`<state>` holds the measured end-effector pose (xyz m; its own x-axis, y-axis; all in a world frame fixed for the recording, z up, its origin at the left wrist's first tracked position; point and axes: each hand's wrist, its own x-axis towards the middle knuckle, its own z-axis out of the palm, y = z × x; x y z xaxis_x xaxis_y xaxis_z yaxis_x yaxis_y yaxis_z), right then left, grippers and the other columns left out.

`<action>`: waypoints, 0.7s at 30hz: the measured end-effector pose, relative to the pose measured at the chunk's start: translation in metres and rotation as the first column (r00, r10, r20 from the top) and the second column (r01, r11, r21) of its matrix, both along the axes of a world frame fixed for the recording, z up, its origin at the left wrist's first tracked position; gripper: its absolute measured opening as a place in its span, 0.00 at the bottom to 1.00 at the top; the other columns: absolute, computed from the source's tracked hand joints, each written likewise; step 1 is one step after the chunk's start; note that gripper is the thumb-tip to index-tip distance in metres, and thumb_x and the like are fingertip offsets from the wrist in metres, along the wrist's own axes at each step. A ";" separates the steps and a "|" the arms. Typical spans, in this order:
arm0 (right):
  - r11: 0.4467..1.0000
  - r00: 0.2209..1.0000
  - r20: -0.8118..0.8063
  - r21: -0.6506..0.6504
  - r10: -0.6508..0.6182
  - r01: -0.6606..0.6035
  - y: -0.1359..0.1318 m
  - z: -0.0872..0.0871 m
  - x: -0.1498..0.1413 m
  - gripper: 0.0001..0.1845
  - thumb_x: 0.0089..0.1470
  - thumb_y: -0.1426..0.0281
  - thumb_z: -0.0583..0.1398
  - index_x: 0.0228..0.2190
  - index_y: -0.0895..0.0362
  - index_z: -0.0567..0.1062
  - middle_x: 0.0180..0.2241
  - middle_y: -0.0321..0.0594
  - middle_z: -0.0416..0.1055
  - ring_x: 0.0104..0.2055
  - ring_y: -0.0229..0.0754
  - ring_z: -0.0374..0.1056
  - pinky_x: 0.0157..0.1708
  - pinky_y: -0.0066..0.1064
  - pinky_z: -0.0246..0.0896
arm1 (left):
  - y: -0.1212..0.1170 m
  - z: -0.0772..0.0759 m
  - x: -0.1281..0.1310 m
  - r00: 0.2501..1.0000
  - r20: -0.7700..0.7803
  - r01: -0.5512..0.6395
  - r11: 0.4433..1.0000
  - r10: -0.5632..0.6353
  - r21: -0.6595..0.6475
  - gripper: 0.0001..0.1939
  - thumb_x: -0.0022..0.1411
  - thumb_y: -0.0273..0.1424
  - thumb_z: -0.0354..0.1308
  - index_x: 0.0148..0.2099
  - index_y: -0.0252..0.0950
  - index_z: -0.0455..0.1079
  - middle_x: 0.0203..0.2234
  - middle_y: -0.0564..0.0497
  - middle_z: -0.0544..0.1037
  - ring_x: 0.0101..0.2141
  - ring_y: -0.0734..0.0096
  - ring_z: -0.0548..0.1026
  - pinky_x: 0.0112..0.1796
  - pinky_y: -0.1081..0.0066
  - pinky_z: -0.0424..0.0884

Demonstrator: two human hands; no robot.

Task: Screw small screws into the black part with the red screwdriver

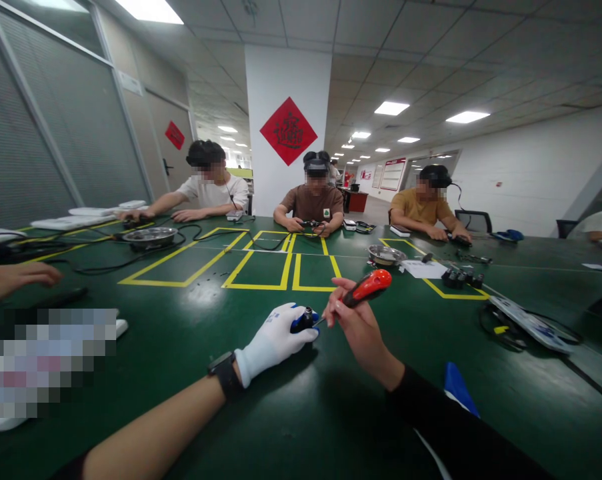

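My left hand (281, 333), in a white glove with blue on the fingers, is closed around a small black part with a metal fitting on top (308, 317). My right hand (353, 323) is bare and grips a screwdriver (367, 288) with a red and black handle. The screwdriver leans, handle up to the right, and its thin shaft points down-left at the black part. Whether the tip touches a screw is hidden by the gloved fingers. Both hands are just above the green table (261, 427).
Metal bowls (387, 256) stand farther back. On the right are black parts (463, 279), a white paper (425, 269), a power strip (528, 323) with cables and a blue-and-white glove (461, 390). Several people sit around; a co-worker's hand (23, 280) reaches in at left.
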<state>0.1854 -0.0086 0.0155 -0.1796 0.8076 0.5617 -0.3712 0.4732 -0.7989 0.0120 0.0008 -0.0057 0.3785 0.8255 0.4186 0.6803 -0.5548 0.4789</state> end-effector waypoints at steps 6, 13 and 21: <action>0.999 0.998 0.044 0.009 -0.040 0.040 -0.001 0.004 0.000 0.20 0.57 0.72 0.57 0.50 0.51 0.62 0.49 0.40 0.66 0.36 0.37 0.71 0.46 0.38 0.64 | -0.002 0.001 0.000 1.000 0.005 -0.006 1.000 0.006 -0.004 0.14 0.59 0.42 0.55 0.33 0.36 0.70 0.29 0.51 0.72 0.32 0.65 0.69 0.36 0.68 0.64; 0.998 0.998 0.038 0.028 -0.060 0.059 0.004 -0.001 0.002 0.10 0.55 0.71 0.60 0.39 0.52 0.64 0.33 0.33 0.69 0.31 0.36 0.70 0.39 0.34 0.66 | -0.001 0.000 0.000 0.999 -0.002 -0.036 0.999 0.036 -0.005 0.14 0.58 0.43 0.56 0.34 0.37 0.71 0.29 0.51 0.73 0.34 0.64 0.70 0.38 0.67 0.64; 0.998 0.997 0.059 0.019 -0.058 0.057 0.002 0.001 0.005 0.17 0.59 0.71 0.53 0.51 0.52 0.62 0.47 0.42 0.68 0.41 0.41 0.70 0.46 0.40 0.64 | -0.001 -0.001 -0.002 0.999 -0.004 -0.033 0.999 0.033 -0.033 0.15 0.59 0.43 0.56 0.39 0.38 0.72 0.33 0.49 0.75 0.40 0.60 0.70 0.45 0.64 0.64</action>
